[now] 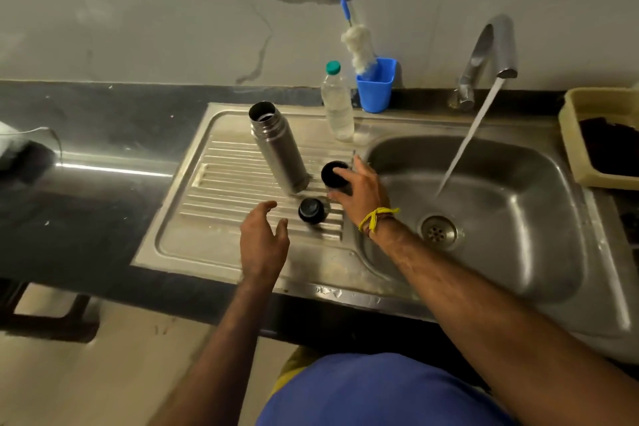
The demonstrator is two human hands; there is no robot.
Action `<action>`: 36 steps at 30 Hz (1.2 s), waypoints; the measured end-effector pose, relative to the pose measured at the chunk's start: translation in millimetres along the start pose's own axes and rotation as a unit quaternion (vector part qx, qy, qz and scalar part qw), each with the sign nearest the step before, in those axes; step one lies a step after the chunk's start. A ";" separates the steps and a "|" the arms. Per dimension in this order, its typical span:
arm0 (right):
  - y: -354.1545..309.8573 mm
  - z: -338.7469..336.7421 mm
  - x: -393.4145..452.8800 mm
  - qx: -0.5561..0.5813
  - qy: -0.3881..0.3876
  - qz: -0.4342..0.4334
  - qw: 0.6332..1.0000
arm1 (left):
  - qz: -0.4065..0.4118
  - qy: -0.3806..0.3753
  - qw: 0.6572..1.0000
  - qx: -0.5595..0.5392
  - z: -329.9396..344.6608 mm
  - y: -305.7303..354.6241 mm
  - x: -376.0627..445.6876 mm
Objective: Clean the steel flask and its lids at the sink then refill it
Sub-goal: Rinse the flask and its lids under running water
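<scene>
Here: right hand [361,188] grips cup lid [334,176] beside open flask [278,147]; left hand [263,239] released, hovering.

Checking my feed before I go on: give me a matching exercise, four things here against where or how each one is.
1 steel flask
2 cup lid
3 bottle brush
4 tap

A running into the sink
B gripped by the right hand
C standing in the blue holder
D upright and open on the drainboard

Pairs: 1-D, 2-B, 3-C, 4-A
</scene>
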State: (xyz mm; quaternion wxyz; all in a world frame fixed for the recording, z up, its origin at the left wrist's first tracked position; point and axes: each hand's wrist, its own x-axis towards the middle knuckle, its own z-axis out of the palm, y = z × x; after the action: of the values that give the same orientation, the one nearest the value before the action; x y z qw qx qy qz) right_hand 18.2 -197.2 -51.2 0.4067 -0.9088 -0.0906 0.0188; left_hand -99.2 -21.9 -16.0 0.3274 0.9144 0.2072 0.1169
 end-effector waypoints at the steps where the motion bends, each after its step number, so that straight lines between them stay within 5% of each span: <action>1: -3.9 0.6 -6.5 -0.028 0.040 -0.035 0.998 | 0.000 -0.003 1.000 0.005 -0.6 -1.2 1.4; 3: -13.8 4.2 -21.4 -0.047 0.080 -0.129 0.987 | 0.003 -0.007 1.000 0.012 -1.1 -3.4 2.8; 5: -25.4 9.3 -33.1 -0.058 0.004 -0.192 0.980 | 0.009 -0.008 1.000 0.011 -1.1 -3.4 4.1; 8: -36.2 21.9 -34.6 -0.171 -0.129 -0.177 0.961 | 0.018 -0.018 0.999 0.020 0.7 1.5 7.3; 10: -36.3 26.0 -34.1 -0.190 -0.140 -0.150 0.960 | 0.025 -0.023 0.999 0.022 2.5 6.4 8.9; 14: -21.6 13.6 -44.9 -0.079 -0.059 -0.139 0.985 | 0.033 -0.021 0.999 0.009 7.2 15.0 9.2; 17: 5.4 -12.0 -53.8 0.012 0.013 -0.035 0.999 | 0.038 -0.027 0.999 -0.017 19.5 31.0 5.7; 25: 84.0 -108.4 -42.8 0.080 0.177 0.197 0.961 | 0.123 -0.158 0.977 -0.072 91.8 118.2 14.3; 32: 111.3 -168.2 4.2 0.042 0.237 0.160 0.957 | 0.065 -0.247 0.959 -0.126 164.5 192.0 34.3; 36: 111.8 -163.9 24.4 0.111 0.258 0.158 0.947 | -0.011 -0.334 0.915 -0.226 189.0 221.0 42.0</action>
State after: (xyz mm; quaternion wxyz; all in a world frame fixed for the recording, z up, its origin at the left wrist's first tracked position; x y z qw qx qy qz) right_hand 76.5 -386.4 -23.7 0.5059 -0.8347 0.1648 -0.1423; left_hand 70.9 -261.4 -13.0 0.5763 0.7999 0.0638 -0.1549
